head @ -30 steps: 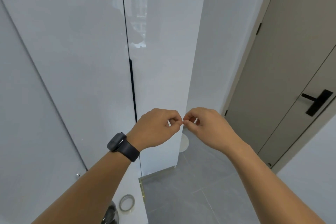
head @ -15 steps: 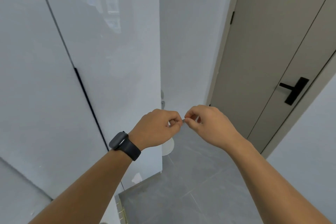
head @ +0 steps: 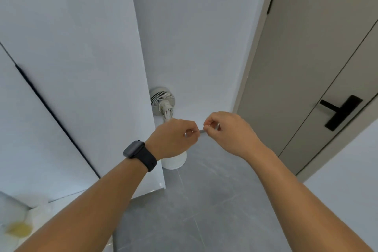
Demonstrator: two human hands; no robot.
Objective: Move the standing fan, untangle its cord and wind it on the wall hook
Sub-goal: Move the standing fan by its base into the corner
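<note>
Pinching some tiny grey sliver between both hands, left hand (head: 173, 137) nearer the standing fan (head: 163, 102) straight ahead, right hand (head: 227, 131) beside it.

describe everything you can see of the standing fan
The standing fan is white or cream, seemingly plastic, with a round slatted grille and a motor housing behind it. It stands upright on a round base on the grey floor, in the corner beside the white cabinet panel. The left hand hides its pole; nothing visibly touches it. No cord shows.
</note>
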